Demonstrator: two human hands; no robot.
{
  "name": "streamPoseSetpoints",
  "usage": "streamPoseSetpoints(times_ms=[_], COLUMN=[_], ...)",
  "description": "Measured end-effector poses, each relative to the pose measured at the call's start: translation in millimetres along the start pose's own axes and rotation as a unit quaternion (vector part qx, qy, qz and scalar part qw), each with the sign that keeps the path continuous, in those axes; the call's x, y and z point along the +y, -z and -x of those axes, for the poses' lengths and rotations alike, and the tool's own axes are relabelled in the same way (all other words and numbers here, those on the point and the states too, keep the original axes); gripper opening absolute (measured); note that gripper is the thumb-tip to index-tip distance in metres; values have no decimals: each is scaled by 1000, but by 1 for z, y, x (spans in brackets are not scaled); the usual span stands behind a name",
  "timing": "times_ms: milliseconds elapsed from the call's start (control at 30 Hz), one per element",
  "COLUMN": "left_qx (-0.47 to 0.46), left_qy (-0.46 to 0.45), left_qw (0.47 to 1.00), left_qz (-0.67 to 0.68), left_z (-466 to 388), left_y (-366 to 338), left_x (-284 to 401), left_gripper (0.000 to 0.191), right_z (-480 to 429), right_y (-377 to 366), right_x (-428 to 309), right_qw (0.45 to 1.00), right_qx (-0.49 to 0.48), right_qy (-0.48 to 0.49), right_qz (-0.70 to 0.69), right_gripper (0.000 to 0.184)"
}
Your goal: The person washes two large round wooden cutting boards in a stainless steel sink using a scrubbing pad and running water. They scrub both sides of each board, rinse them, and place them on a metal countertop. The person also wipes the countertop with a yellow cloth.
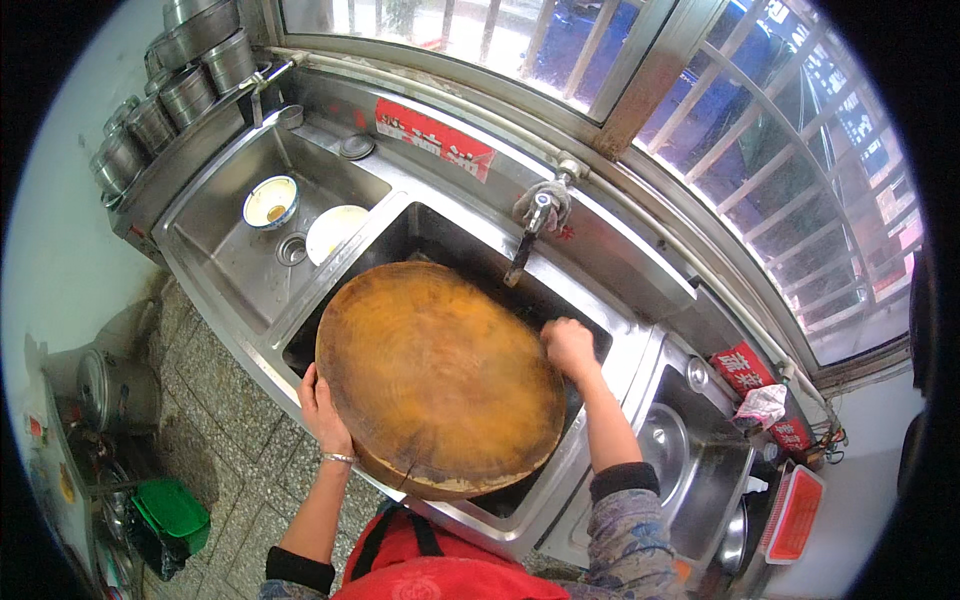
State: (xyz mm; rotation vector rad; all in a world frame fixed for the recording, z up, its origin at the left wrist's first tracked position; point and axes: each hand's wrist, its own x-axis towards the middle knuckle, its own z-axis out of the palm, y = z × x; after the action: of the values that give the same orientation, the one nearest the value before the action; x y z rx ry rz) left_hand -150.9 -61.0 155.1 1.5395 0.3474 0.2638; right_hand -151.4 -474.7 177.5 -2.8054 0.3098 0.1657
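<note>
A thick round wooden chopping block [442, 375] rests across the middle basin [409, 225] of a stainless steel sink, its near edge overlapping the front rim. My left hand [324, 412] holds the block's left edge, fingers along its side. On the opposite side, my right hand [571, 346] is curled close against the block's rim; its fingertips are partly hidden, and whether it holds anything does not show. Above the block, a tap [531, 232] with a grey cloth [553, 208] wrapped at its base points towards the basin. The block's upper surface looks slightly blurred.
The left basin [217, 187] contains a bowl [271, 202] and a white dish [336, 231]. At right, a metal lid [664, 450] lies in another basin. Steel canisters [187, 94] stand at upper left. A red plastic basket [795, 516] sits far right, a green bin [172, 506] lower left.
</note>
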Motion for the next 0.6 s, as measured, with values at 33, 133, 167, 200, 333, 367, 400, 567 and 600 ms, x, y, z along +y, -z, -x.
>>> streamPoseSetpoints(times_ms=[33, 133, 167, 200, 333, 367, 400, 567, 600], left_qx=[1, 6, 2, -3, -11, -13, -13, -4, -5], left_qy=[-4, -6, 2, 9, 11, 20, 24, 18, 21], left_qw=[1000, 1000, 1000, 999, 1000, 999, 999, 999, 999], left_qz=[-1, 8, 19, 32, 12, 25, 38, 43, 47], left_z=[0, 2, 5, 6, 5, 7, 8, 7, 5], left_y=[1, 2, 2, -2, 5, 0, -2, 2, 3], left_x=[0, 5, 10, 14, 9, 8, 8, 13, 13], left_gripper=[44, 43, 43, 43, 44, 44, 44, 44, 44], right_z=[2, 2, -2, -7, -30, -34, -37, -34, -33], right_y=[-9, 6, 8, 22, 60, 58, 52, 29, 33], right_x=[-4, -4, 2, 5, 19, 41, 64, 85, 79], right_qw=[953, 990, 971, 966, 942, 929, 928, 979, 979], right_qx=[-82, 49, 122, 180, 323, 344, 323, 191, 188], right_qy=[74, 19, 32, 50, 71, 79, 94, 29, 26], right_qz=[283, -134, -203, -176, 51, 109, 160, 66, 70], right_gripper=[28, 25, 22, 20, 16, 16, 19, 28, 30])
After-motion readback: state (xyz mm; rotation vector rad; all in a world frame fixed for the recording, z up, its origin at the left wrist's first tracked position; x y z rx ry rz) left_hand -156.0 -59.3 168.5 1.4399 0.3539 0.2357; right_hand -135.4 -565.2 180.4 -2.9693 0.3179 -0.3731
